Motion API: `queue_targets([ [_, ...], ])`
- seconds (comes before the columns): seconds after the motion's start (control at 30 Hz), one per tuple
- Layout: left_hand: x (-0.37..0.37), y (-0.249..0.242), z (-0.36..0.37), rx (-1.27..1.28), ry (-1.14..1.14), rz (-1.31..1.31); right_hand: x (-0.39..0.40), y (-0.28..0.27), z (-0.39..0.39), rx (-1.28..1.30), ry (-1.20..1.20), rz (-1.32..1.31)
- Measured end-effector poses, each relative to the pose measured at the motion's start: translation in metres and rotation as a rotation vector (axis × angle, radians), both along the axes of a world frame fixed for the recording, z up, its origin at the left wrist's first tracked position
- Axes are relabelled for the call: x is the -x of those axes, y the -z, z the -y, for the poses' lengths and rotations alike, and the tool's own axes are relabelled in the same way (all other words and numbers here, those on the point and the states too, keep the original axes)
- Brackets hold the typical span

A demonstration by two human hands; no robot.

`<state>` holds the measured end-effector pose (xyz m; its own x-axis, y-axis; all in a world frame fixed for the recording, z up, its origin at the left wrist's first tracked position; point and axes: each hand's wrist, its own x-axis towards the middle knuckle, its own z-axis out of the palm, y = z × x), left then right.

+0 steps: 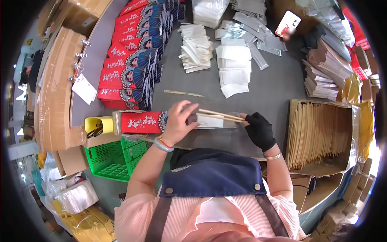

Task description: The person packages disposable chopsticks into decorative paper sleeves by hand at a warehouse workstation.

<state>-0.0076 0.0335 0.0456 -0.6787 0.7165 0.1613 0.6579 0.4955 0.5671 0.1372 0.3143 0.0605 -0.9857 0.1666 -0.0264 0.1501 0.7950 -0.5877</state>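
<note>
My right hand, in a black fingerless glove, pinches the right ends of a pair of wooden chopsticks. The chopsticks run left toward my left hand, above a white paper packet and a clear sleeve at the table's front. Bare, with a bracelet and red cord at the wrist, my left hand has its thumb and forefinger spread apart. Its thumb tip is right at the packet's left end. Behind my left hand lies a red printed packet, partly covered by the fingers.
Red printed packets stand in overlapping rows at left. White packets and clear sleeves lie at the back. A carton of chopsticks stands at right. The yellow container and green crate are left; a phone is at the back.
</note>
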Motion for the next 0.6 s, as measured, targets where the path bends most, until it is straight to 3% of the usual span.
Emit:
queue_targets([
  [0.07,0.001,-0.010,0.018,0.065,-0.024,-0.007,0.004,0.009,0.003,-0.217,-0.121,0.075],
  [0.17,-0.005,0.008,0.030,0.154,0.006,0.027,0.015,0.018,0.016,-0.271,-0.191,0.044],
  [0.27,-0.013,0.005,0.010,0.157,0.034,0.007,0.032,0.042,0.033,-0.036,-0.275,-0.143],
  [0.3,-0.012,-0.001,0.008,0.175,0.039,-0.013,0.034,0.039,0.027,-0.044,-0.266,-0.244],
  [0.4,-0.009,0.002,0.006,0.182,0.053,-0.012,0.021,0.053,0.004,-0.148,-0.016,-0.059],
  [0.43,-0.010,0.006,0.006,0.178,0.064,0.004,0.022,0.054,0.016,0.126,0.139,-0.054],
  [0.47,-0.013,0.008,0.001,0.166,0.071,0.007,0.030,0.043,0.037,0.192,0.122,-0.130],
  [0.53,-0.014,0.010,-0.014,0.145,0.082,-0.003,0.046,0.055,0.083,0.373,-0.001,-0.031],
  [0.6,-0.012,0.016,-0.016,0.141,0.095,-0.014,0.056,0.033,0.103,0.747,-0.098,-0.013],
])
